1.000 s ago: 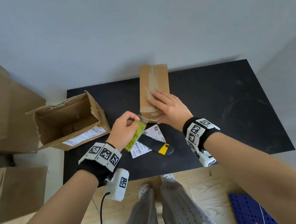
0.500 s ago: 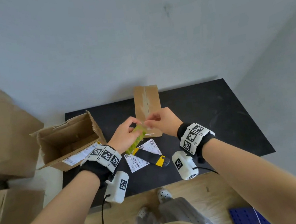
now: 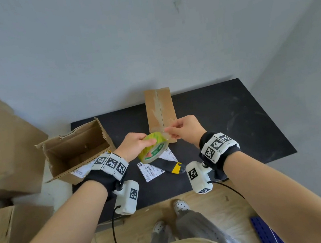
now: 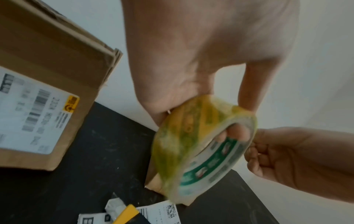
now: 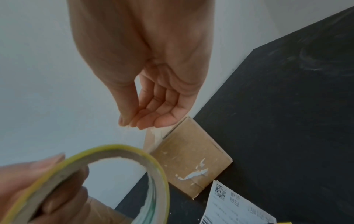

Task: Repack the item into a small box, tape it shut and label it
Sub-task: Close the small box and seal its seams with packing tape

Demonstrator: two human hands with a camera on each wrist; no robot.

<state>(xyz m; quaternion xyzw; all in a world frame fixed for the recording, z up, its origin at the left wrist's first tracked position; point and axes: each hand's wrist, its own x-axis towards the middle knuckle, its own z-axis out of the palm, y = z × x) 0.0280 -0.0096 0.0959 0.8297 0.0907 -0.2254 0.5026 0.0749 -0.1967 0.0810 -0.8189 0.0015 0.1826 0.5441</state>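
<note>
Fingers (image 3: 172,129) of right hand (image 3: 185,128) pinched on clear free end of yellow-green roll of packing tape (image 3: 153,147); left hand (image 3: 133,146) clamped round that roll. Both just above near end of long narrow brown cardboard box (image 3: 160,109) on black counter (image 3: 227,124). Long axis of box straight away from hands, seam along it; right hand nearer.

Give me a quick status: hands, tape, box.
Left hand grips the tape roll; right hand pinches its free end. Small box closed on the table, seam already taped. Label and utility knife lie loose beneath.
</note>
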